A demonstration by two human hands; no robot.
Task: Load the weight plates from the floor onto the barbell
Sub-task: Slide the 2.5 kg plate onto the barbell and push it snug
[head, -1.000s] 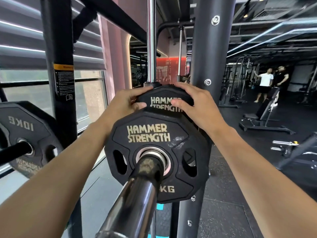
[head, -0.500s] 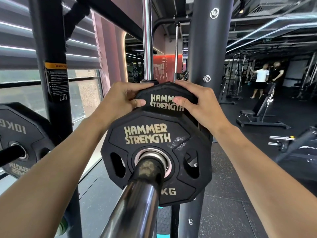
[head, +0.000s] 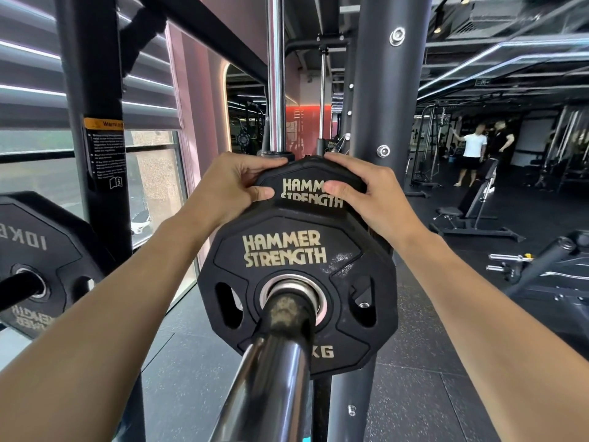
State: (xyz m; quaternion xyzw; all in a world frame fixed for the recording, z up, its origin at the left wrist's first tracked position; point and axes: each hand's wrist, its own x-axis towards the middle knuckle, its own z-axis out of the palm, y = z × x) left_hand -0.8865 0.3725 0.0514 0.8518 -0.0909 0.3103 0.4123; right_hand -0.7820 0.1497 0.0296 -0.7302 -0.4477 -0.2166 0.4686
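left hand (head: 234, 186), right hand (head: 371, 199) — grips closed

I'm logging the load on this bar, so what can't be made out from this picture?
- Front plate: the number before "KG" is hidden by the barbell sleeve in the head view.
- Rear plate: only its top shows; the front plate covers the rest, and the left hand and right hand grip its edge.
- Warning label: print too small.
- Side plate: cut off by the left edge.
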